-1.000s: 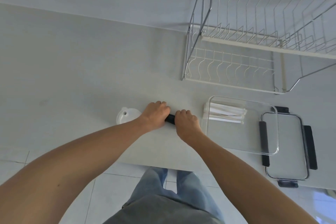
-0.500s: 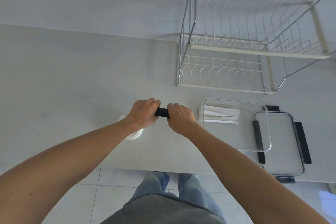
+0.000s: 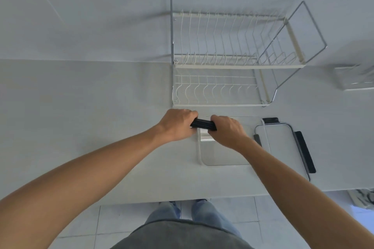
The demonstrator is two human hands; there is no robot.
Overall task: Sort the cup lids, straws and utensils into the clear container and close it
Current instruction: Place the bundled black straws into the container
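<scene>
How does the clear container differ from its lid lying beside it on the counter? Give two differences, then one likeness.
The clear container has plain see-through walls and no clips; the lid carries black clip bars along its edges. The container is partly covered by the right hand; the lid lies untouched to its right. Both are transparent, rounded rectangles resting on the counter.

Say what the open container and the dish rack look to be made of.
Clear container: transparent, glossy, probably plastic, though glass is possible; the counter shows through it. Dish rack: thin metal wire, white-coated tines with bare shiny steel side frames.
</scene>
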